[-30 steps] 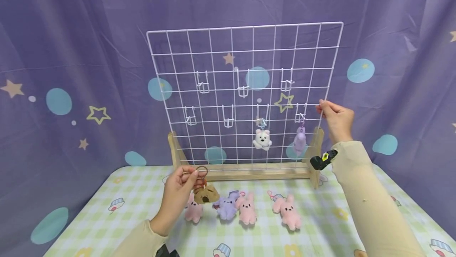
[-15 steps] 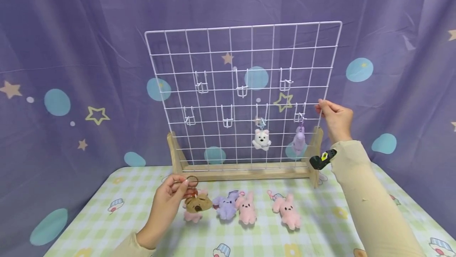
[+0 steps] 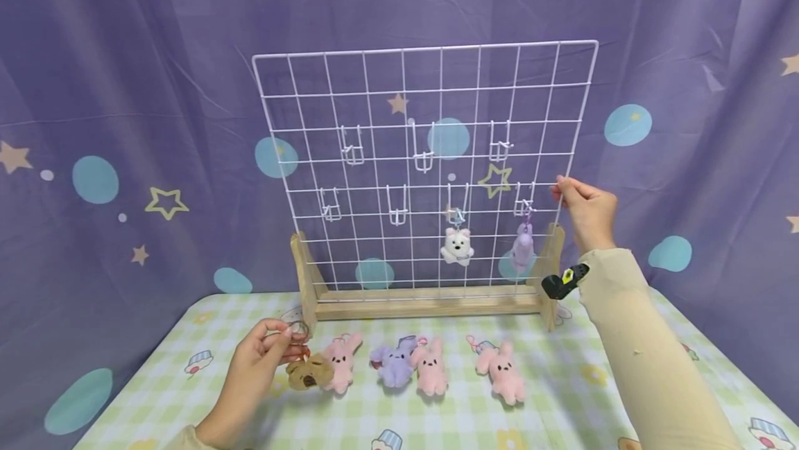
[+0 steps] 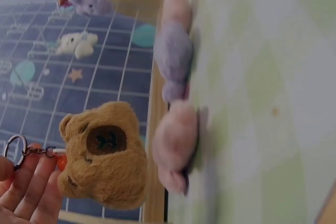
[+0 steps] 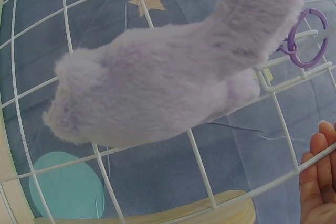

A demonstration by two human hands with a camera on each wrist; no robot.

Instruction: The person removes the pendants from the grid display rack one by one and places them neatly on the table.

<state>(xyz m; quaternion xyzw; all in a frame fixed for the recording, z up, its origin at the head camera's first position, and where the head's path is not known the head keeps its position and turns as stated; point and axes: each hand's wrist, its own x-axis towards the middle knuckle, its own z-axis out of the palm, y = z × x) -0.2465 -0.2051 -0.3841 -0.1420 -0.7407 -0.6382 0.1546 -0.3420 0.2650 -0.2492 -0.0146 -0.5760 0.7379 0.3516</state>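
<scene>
A brown plush bear keychain dangles from a metal ring that my left hand pinches between thumb and fingers, low over the left of the table. The bear's dark muzzle shows in the left wrist view. My right hand grips the right edge of the white wire grid rack. Beside that hand a purple plush keychain hangs from a hook by its purple ring. A white plush bear hangs one hook to the left.
A pink plush rabbit lies just right of the brown bear. Further right lie a purple plush and two more pink rabbits. Several white hooks project from the grid. Wooden feet support the rack on the checked tablecloth.
My left hand has moved left and down with the brown bear, uncovering the leftmost pink rabbit. The right hand has kept its grip on the grid's edge.
</scene>
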